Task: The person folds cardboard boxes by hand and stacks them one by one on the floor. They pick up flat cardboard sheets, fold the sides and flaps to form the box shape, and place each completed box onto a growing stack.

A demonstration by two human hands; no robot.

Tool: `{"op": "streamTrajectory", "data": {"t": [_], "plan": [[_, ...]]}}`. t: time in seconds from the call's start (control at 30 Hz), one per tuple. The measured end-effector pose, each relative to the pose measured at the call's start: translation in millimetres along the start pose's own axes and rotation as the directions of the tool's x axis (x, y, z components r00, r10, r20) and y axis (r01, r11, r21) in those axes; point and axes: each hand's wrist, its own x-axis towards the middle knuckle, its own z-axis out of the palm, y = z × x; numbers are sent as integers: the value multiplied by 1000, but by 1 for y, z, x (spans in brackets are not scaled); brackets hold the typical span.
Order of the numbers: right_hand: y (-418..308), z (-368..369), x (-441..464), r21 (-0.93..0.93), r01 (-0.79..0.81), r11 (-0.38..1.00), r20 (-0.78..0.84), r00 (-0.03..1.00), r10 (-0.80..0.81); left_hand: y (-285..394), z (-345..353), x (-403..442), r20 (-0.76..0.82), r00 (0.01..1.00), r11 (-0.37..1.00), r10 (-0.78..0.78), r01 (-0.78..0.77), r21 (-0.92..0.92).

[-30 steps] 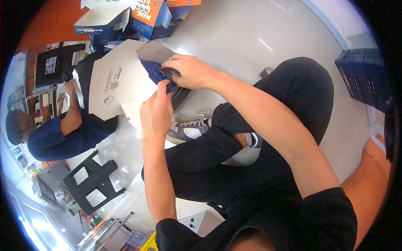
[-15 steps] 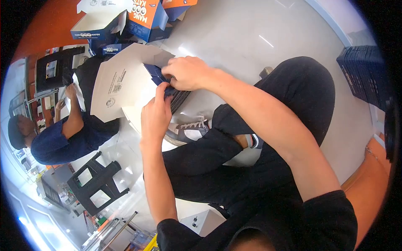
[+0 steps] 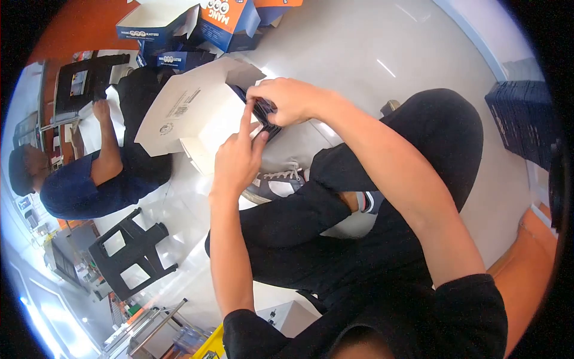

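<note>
A partly folded carton (image 3: 197,110), white inside and dark blue outside, stands tilted in front of me with its large printed flap spread to the left. My left hand (image 3: 238,160) is at the carton's near edge, index finger stretched up along the blue side and thumb apart from it. My right hand (image 3: 290,102) has its fingers curled over the dark blue side panel at the carton's right corner. The right fingertips are partly hidden behind the panel's folds.
Assembled blue and orange boxes (image 3: 158,24) lie at the top left. A co-worker (image 3: 78,185) sits at the left, beside a black stool (image 3: 128,254). Flat dark blue cartons (image 3: 520,116) are stacked at the right. A yellow crate (image 3: 210,346) shows at the bottom.
My left index finger has straightened upward and the thumb has spread from it. The blue flap near my fingers now stands along the carton's side. The whole view has shifted slightly.
</note>
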Motion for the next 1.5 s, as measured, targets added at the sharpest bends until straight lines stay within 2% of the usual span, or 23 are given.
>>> {"op": "streamTrajectory", "data": {"t": [0.03,0.1,0.17,0.23,0.4,0.5,0.57,0.7,0.77,0.8,0.87,1.0,1.07,1.1,1.17,1.2,1.27,1.3,1.33,1.4,1.43,1.47,1.5], "plan": [[-2,3,1,70,-23,997,-99,995,30,2,-3,-1,-41,999,983,-34,26,-180],[-9,6,2,143,-36,989,-187,980,63,-28,-16,-4,-165,976,980,-146,119,-161],[-26,1,7,113,-223,968,-222,944,244,-59,-25,-13,-286,922,963,-259,224,-150],[-38,1,12,9,-235,972,-218,948,231,-76,-26,-16,-499,734,815,-461,573,89],[-35,17,30,-213,-233,949,-265,948,173,-68,-17,-11,-395,706,751,-588,658,58],[-37,8,32,-290,-307,907,-206,945,254,-73,-13,-8,-367,692,724,-622,686,68],[-38,5,30,-268,-322,908,-221,938,267,-82,-7,-10,-368,728,772,-578,635,43],[-44,-16,36,-267,-354,896,-148,934,325,-66,-14,-7,-362,678,719,-640,694,28],[-39,-33,42,98,-479,872,-495,737,461,-63,-12,-9,-409,675,738,-614,675,8],[-29,-41,48,74,-470,880,-498,747,441,-66,-7,-13,-420,662,735,-621,678,-16],[8,-56,70,280,-323,904,-781,470,411,-77,4,-16,-437,698,776,-568,631,0],[63,-102,108,235,-366,900,-853,367,372,-69,-2,-15,-355,699,768,-621,633,-98],[76,-138,119,151,-399,905,-961,155,228,-67,-5,-15,-320,697,758,-642,640,-128],[88,-158,127,136,-385,913,-966,154,209,-64,-8,-15,-337,692,761,-638,633,-140],[116,-202,139,150,-476,867,-986,-9,166,-58,-16,-14,-212,674,701,-708,708,-89],[126,-222,143,141,-465,874,-988,-15,152,-58,-15,-14,-227,675,706,-703,702,-98],[142,-257,147,-13,-482,876,-988,140,62,-59,-14,-13,-283,695,738,-661,671,-74],[147,-271,144,18,-369,929,-958,261,122,-62,-11,-11,-291,694,739,-659,670,-75],[152,-278,141,17,-364,931,-958,261,119,-65,-6,-8,-249,679,722,-691,665,-189],[166,-285,130,-71,-480,875,-755,599,267,-64,-6,-8,-195,661,686,-724,661,-305],[173,-290,124,-97,-423,901,-650,712,265,-60,-12,-8,-131,686,688,-716,662,-296],[162,-288,116,-108,-424,899,-642,721,263,-56,-15,-6,-68,708,693,-703,660,-290],[150,-287,103,68,-459,886,-519,742,424,-54,-14,-6,-64,704,686,-708,662,-301]]}}
